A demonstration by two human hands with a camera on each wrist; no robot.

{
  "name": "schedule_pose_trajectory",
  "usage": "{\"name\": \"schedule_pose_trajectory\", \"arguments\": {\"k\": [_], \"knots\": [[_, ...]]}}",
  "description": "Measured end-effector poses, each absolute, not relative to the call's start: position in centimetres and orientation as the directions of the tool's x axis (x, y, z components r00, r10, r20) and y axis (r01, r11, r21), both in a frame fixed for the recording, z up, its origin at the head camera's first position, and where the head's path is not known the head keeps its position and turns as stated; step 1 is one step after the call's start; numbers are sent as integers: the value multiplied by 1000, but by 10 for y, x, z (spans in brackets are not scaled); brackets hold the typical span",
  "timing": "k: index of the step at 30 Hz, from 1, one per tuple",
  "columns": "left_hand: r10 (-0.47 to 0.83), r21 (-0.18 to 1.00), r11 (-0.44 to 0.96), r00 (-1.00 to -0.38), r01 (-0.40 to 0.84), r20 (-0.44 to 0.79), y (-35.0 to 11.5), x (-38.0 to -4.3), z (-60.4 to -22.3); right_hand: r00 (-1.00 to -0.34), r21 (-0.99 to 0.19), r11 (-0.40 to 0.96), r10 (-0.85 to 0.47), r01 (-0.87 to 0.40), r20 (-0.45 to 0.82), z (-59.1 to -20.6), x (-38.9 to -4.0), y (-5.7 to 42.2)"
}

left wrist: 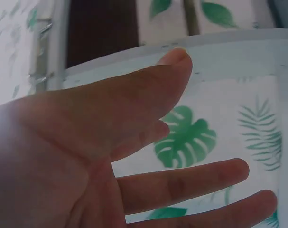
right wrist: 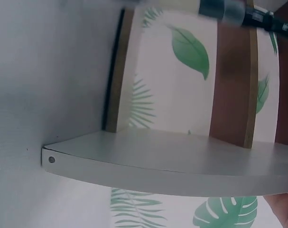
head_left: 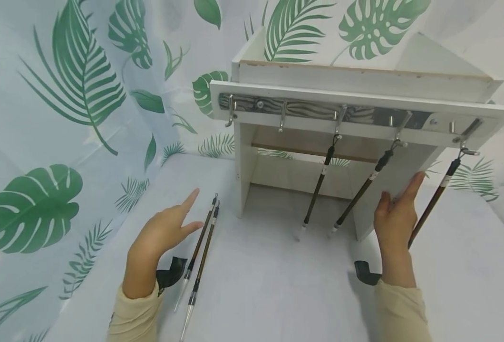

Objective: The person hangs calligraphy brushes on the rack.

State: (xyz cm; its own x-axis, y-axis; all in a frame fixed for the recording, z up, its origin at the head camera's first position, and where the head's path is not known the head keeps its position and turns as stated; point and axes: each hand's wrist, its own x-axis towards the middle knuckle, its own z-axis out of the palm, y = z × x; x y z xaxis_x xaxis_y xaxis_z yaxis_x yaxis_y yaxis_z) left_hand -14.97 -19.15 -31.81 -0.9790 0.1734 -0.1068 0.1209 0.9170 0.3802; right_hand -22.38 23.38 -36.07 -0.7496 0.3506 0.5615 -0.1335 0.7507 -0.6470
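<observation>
A white wooden rack [head_left: 363, 80] with metal hooks stands on the table. My right hand [head_left: 395, 228] grips the front edge of its right side panel [right wrist: 158, 178], thumb on the inner face and fingers on the outer. Three calligraphy brushes hang by their loops from the hooks: one [head_left: 317, 192] near the middle, another [head_left: 363, 192] beside it, the third [head_left: 436, 197] at the far right, partly behind my right hand. My left hand [head_left: 159, 237] hovers left of the rack, fingers extended and holding nothing. Beside it lie two more brushes, a thinner [head_left: 197, 247] and a longer one [head_left: 203, 256].
The two leftmost hooks, one [head_left: 230, 111] at the end and its neighbour [head_left: 283, 116], carry no brush. A leaf-patterned cloth [head_left: 85, 95] hangs behind and to the left. The pale tabletop [head_left: 277, 285] runs under the rack. Dark camera mounts [head_left: 172, 271] sit at both wrists.
</observation>
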Motion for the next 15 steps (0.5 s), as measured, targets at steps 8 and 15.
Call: {"name": "schedule_pose_trajectory", "arguments": {"k": [8, 15], "knots": [[246, 332, 926, -953, 177, -177, -186, -177, -346, -711, -601, 781, 325, -170, 624, -360, -226, 235], [169, 273, 958, -946, 92, -276, -183, -193, -379, -746, -617, 782, 361, -84, 559, -359, -220, 233]]}}
